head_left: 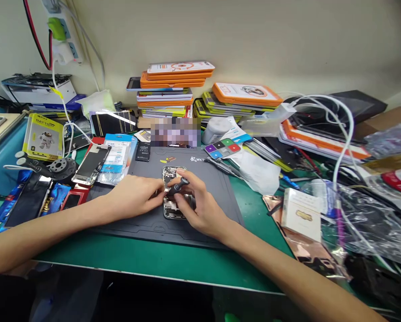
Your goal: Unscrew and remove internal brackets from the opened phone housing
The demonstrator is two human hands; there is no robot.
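Note:
An opened smartphone (172,210) with its inner parts bare lies on the dark grey work mat (143,226). My left hand (133,192) is closed at the phone's left edge, its thumb and fingertips gripping there. In my right hand (203,206) is a short dark screwdriver (178,187), pinched between thumb and fingers and tilted over the middle of the phone. The screwdriver's tip is hidden behind my fingers. Behind the phone, small yellow strips (167,159) and a black phone battery (143,151) rest on the mat.
A removed phone screen (92,165) and a dark round stand (61,167) lie left. Orange boxes (176,80) are stacked along the wall. Tweezers (223,167) and a coloured tray (222,148) lie right of the mat, with a white box (301,214) and white cables (346,129) beyond.

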